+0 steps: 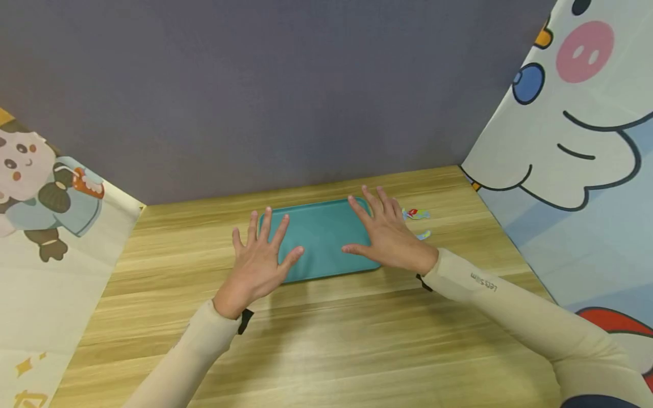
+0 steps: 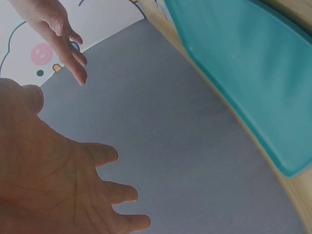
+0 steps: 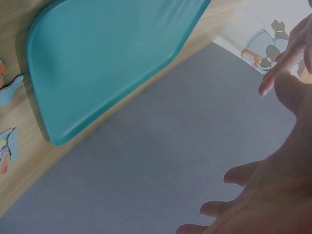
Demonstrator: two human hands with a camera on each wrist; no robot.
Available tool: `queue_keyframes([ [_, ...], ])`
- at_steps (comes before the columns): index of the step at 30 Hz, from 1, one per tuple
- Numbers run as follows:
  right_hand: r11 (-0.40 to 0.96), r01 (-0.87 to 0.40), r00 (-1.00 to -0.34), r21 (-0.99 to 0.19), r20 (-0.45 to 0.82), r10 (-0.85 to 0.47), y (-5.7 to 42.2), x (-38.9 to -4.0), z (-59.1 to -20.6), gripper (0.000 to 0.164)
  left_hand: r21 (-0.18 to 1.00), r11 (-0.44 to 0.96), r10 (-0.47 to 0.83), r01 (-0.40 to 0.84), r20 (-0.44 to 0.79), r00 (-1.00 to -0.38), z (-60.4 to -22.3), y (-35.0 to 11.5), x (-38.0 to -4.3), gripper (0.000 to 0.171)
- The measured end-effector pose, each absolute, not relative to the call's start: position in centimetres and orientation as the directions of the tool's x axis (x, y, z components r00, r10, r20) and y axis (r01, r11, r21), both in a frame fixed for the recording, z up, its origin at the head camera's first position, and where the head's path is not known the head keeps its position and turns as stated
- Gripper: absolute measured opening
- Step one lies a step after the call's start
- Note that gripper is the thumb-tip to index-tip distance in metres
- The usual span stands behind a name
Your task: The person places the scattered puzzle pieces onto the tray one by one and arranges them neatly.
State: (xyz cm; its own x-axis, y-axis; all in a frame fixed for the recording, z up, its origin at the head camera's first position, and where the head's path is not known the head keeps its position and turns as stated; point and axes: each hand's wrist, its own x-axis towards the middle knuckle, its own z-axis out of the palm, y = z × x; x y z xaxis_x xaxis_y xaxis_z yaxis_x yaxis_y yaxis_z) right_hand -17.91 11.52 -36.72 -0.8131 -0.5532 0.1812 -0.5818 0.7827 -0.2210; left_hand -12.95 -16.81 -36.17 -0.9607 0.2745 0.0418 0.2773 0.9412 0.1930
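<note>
A teal rectangular tray (image 1: pixel 321 238) lies on the wooden table, and its visible surface bears nothing. My left hand (image 1: pixel 257 263) hovers over the tray's left end with its fingers spread, holding nothing. Over the right end is my right hand (image 1: pixel 385 232), palm down, its fingers also spread and without anything in them. Both wrist views show a gap between each palm and the tray. Just right of the tray lie small colourful flat cut-out pieces (image 1: pixel 417 214), partly hidden by the right hand in the head view.
A grey panel (image 1: pixel 285 102) stands behind the wooden table (image 1: pixel 316 340). White cloth with a cartoon print (image 1: pixel 46 198) borders the left side. Another cartoon-printed sheet (image 1: pixel 576 141) rises along the right.
</note>
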Motion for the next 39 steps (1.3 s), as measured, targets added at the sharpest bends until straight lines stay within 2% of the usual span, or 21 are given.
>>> queue_keyframes([
  [28, 0.822, -0.515, -0.857, -0.242, 0.117, -0.502, 13.1, -19.2, -37.3, 0.098, 0.215, 0.943, 0.255, 0.255, 0.024, -0.967, -36.9, -17.4, -13.1, 0.078],
  [39, 0.815, -0.48, -0.876, -0.323, 0.125, -0.467, 14.8, -20.2, -38.3, 0.091, 0.235, 0.947, 0.214, 0.218, 0.044, -0.976, -38.4, -18.6, -14.5, 0.076],
])
